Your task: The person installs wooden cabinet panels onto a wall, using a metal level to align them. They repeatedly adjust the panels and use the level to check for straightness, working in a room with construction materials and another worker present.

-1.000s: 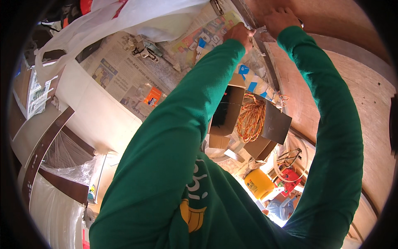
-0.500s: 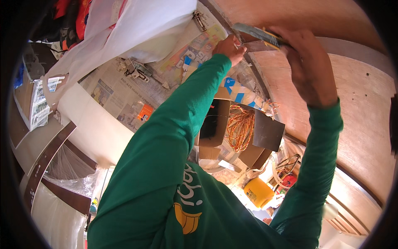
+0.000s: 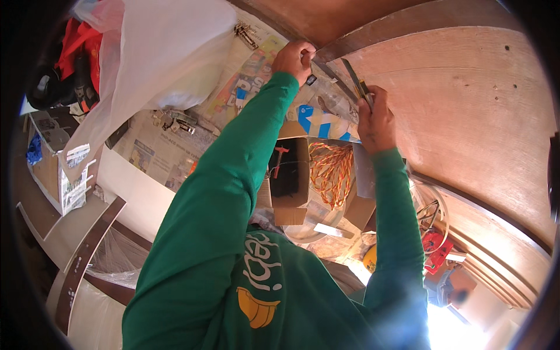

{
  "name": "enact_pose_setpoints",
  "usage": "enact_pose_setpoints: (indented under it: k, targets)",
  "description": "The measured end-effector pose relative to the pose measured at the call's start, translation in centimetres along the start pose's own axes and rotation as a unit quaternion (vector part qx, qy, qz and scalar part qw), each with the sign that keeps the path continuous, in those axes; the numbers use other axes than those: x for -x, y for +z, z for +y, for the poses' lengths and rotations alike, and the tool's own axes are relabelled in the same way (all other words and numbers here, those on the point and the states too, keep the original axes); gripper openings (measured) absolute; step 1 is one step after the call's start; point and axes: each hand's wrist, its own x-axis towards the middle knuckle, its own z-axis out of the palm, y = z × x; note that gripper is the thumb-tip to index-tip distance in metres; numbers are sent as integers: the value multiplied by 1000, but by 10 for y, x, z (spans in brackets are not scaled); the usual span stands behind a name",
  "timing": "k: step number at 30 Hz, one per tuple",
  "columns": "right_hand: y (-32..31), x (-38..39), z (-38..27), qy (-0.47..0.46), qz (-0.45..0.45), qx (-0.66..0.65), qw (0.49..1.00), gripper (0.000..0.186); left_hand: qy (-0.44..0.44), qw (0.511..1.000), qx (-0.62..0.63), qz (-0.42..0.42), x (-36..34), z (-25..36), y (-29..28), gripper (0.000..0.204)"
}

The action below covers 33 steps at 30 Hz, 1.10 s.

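Note:
My right hand [image 3: 378, 121] is wrapped round a utility knife [image 3: 357, 80] with a long blade that points up and to the left. The blade lies close to the dark edge strip [image 3: 344, 80] of a wooden panel [image 3: 443, 87]. Farther left, my left hand [image 3: 293, 62] is closed, its fingers curled at the corner where the dark strips meet. What it pinches, if anything, is hidden by the fingers. A small dark object [image 3: 311, 79] shows just below that hand.
Newspaper [image 3: 154, 146] covers the surface to the left, with metal hinges [image 3: 175, 121] on it. Below my hands, a cardboard box [image 3: 290, 214] holds a red-handled tool [image 3: 280, 157], beside a coil of orange wire [image 3: 331, 175]. White sheeting [image 3: 166, 52] hangs at upper left.
My right hand has come down and left with the knife, whose blade now points more upward, nearer the strip. My left hand appears farther left and slightly higher. The view has shifted.

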Motion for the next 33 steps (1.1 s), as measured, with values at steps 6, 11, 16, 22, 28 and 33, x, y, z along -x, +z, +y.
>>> enact_pose_setpoints:
  k: [6, 11, 16, 22, 28, 33]
  targets:
    - [45, -24, 30, -28, -18, 14, 999, 30, -72, 995, 50, -46, -3, -6, -14, 14]
    - [71, -35, 44, -20, -25, 18, 999, 32, -220, 943, 246, -30, -11, 2, -16, 21]
    - [84, -41, 50, 2, -34, 36, 999, 33, -291, 912, 282, -69, -19, 16, -22, 48]
    - [87, -46, 51, 39, -98, 77, 991, 29, -319, 924, 93, -190, -29, 31, -27, 59]
    - [94, -41, 51, 57, -82, 75, 992, 28, -361, 894, 174, -199, -34, 15, -26, 63]
    - [94, -49, 54, 53, -106, 86, 989, 28, -355, 897, 164, -207, -39, 4, -25, 68]
